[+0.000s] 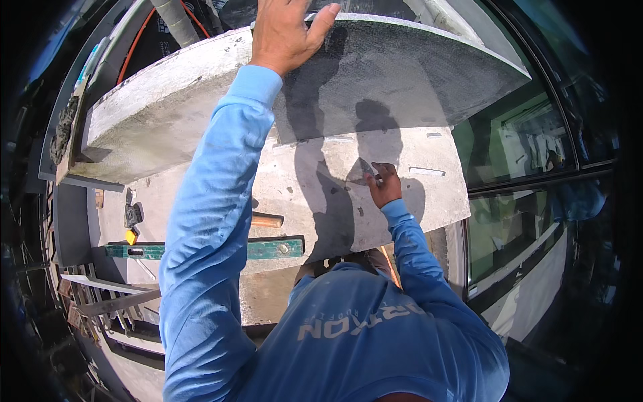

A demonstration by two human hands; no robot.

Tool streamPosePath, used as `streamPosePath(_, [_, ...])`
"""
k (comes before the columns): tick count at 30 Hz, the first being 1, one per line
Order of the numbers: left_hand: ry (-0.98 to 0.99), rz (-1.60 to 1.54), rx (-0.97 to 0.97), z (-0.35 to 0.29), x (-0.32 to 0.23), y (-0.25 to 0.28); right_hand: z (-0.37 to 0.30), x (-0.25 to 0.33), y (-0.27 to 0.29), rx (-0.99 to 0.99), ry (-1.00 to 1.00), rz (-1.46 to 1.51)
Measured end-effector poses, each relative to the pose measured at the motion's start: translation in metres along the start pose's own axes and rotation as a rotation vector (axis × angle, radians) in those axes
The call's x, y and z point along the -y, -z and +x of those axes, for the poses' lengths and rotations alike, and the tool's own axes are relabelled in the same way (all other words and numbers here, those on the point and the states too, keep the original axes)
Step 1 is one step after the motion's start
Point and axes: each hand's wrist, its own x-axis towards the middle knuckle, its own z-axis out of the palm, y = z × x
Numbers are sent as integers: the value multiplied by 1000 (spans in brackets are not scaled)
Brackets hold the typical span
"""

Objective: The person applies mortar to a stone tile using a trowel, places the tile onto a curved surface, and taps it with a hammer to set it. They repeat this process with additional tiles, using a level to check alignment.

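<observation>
My left hand (pixel 288 35) reaches far forward over the top edge of an upright, curved concrete slab (pixel 408 63). Its thumb stands out to the side; the fingertips are cut off by the frame's upper border. Lower and to the right, my right hand (pixel 385 185) is closed on a small grey triangular piece (pixel 362 171), which points away to the left and looks like a blade. That hand is just above the pale, flat slab (pixel 442 201) in front of the upright one. Shadows of my arms and head fall across both slabs.
A green spirit level (pixel 276 248) lies at the near left, partly behind my left arm. Beside it are a brown wooden handle (pixel 267 220), a black tool (pixel 132 213) and a yellow-tipped item (pixel 131 236). Short pale strips (pixel 426 171) lie on the slab. Framed glass (pixel 516 228) stands right.
</observation>
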Motion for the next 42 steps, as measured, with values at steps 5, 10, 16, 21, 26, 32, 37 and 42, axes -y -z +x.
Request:
streamPosePath(5, [221,-263,-112,-31,36,22,-2,-21,-14,182,-87,70])
streamPosePath(10, [448,-291,63,-72,55,-9,24,-72,-32,246,-130,97])
streamPosePath(16, [624,-46,-218,-110,91,-23,129,-150,53,-277,-199,159])
streamPosePath(21, [608,18,-204,-146,85,-31,232,-210,217,-718,-283,160])
streamPosePath(26, [666,75,-216,-143,58,-76,318,-249,360,-1171,-79,172])
streamPosePath(32, [698,138,-266,-131,48,-85,405,-242,395,-1280,-130,450])
streamPosePath(37, [742,191,-298,-133,42,-79,396,-273,397,-1045,-96,467])
streamPosePath(42, [774,243,-378,-130,51,-54,394,-271,375,-1457,94,355])
